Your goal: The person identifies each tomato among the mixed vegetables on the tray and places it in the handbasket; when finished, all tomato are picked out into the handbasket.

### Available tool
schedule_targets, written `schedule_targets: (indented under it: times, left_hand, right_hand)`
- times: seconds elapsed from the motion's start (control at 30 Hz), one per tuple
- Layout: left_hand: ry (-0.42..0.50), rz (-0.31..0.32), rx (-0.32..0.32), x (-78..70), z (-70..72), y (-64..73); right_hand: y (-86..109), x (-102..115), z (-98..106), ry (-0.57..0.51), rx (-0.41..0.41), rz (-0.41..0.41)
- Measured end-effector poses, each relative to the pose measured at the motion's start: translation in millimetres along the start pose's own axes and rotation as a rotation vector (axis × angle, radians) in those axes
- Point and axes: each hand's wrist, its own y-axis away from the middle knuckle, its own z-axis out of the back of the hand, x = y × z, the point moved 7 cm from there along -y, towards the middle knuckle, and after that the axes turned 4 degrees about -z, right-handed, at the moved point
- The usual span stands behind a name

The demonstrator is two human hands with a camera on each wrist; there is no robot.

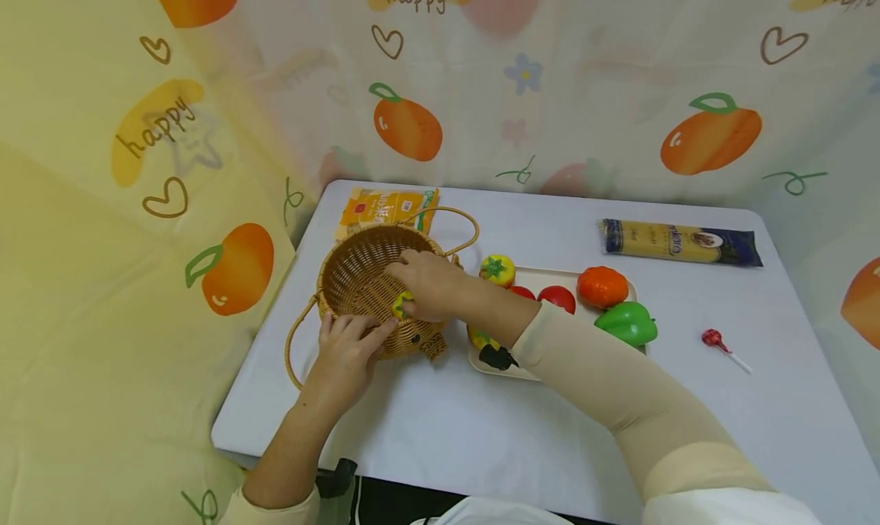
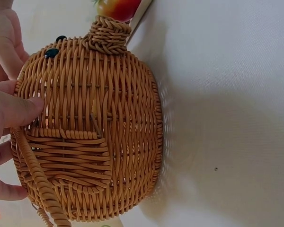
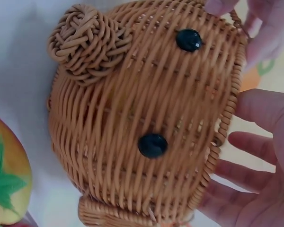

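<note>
A white counter (image 1: pixel 440 433) carries a basket (image 1: pixel 357 280) touching the left hand (image 1: pixel 351 349), a yellow packet (image 1: pixel 374 208) beyond that hand, a tray (image 1: pixel 543 278) just right of the right hand (image 1: pixel 436 284), and, farther right, a long packet (image 1: pixel 677 242) and a lollipop (image 1: pixel 715 340).

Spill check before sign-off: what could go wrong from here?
Tipping: the left grip holds the round tan wicker basket by its rim; uneven pressure might tilt it.
Knocks: the beige right sleeve crosses over the cream rectangular tray; a low sweep might nudge the glossy green pepper at the tray's edge.
Fumble: the small yellow-and-green piece is partly hidden by the right grip; if not firmly held, it could slip.
</note>
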Motion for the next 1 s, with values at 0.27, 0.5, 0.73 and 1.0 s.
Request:
schedule_targets:
  times: [0.27, 0.5, 0.73, 1.0]
  left_hand:
    - [0.012, 0.012, 0.007, 0.9, 0.6, -0.3]
    - [0.015, 0.018, 0.011, 1.0, -0.4, -0.3]
    - [0.011, 0.008, 0.002, 1.5, -0.3, 1.8]
    - [0.016, 0.007, 0.005, 1.3, -1.4, 0.8]
  right_hand:
    - [27.5, -15, 30, -0.076, -0.116, -0.012]
    - [61.8, -43, 37, -0.144, -0.165, -0.128]
    - [75.5, -67, -7, -0.11, -0.063, -0.255]
    - [75.0, -67, -64, -0.03, 0.078, -0.301]
